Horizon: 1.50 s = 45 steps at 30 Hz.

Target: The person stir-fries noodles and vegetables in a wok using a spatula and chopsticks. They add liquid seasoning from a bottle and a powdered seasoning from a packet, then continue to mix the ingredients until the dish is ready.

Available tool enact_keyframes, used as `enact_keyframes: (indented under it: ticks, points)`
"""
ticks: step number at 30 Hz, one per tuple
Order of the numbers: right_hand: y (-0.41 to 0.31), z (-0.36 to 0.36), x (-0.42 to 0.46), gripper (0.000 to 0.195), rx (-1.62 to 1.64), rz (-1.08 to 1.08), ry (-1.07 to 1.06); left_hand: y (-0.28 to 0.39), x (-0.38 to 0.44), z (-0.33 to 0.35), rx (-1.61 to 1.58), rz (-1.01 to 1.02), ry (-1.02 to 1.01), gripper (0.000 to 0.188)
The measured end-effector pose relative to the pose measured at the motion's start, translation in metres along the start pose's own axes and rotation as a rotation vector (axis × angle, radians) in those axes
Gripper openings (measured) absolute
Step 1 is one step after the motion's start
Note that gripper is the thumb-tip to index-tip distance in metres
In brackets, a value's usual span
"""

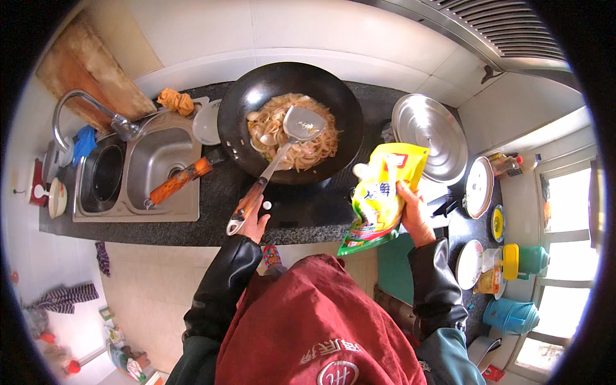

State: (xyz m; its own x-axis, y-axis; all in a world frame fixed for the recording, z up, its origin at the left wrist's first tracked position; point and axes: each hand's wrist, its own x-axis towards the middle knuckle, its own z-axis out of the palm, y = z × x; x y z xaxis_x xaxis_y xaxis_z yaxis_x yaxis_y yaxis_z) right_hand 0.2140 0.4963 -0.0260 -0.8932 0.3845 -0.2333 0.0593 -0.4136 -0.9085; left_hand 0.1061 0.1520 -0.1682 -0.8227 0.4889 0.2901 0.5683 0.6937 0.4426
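Note:
My left hand (pixel 253 224) holds the wooden handle of a metal wok spatula (pixel 304 125). The spatula's blade lies over sliced onions and other pieces of food (pixel 320 154) in a black wok (pixel 240 159), with a few white grains on the blade. Near my left thumb a small white cap (pixel 267 205) is on the stove's dark surface. My right hand (pixel 415 211) grips a yellow and green seasoning pouch (pixel 380 192) by its side, right of the wok. The pouch is tilted, its white spout (pixel 358 170) pointing toward the wok.
The wok's wooden handle (pixel 180 183) reaches over the steel sink (pixel 161 144) at left. A white bowl (pixel 207 122) stands between sink and wok. At right are a large steel lid (pixel 430 139), a white round lid (pixel 480 187), a plate (pixel 469 264) and a blue jug (pixel 510 315).

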Motion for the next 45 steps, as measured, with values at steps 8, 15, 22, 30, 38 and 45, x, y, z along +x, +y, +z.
enact_keyframes:
  ticks: [8,15,22,30,38,45]
  points:
    - [0.013,0.0,-0.026,0.019,-0.1,0.038,0.01,0.011,0.018,0.029,-0.43,-0.196,-0.022,0.022]
    - [0.02,-0.014,-0.041,0.02,-0.275,0.057,-0.025,0.135,0.062,-0.043,-1.39,-0.516,-0.221,0.021]
    - [0.009,-0.007,-0.051,0.018,-0.281,0.013,-0.013,0.158,0.07,-0.045,-1.399,-0.465,-0.263,0.021]
    - [0.009,-0.011,-0.055,0.017,-0.362,-0.024,-0.03,0.155,0.074,-0.048,-1.205,-0.359,-0.385,0.018]
    - [0.007,-0.012,-0.06,0.019,-0.302,0.003,0.014,0.158,0.072,-0.047,-1.008,0.097,-0.122,0.048]
    - [0.001,-0.016,-0.073,0.019,-0.338,-0.003,0.076,0.156,0.076,-0.033,-1.103,-0.242,-0.44,0.025]
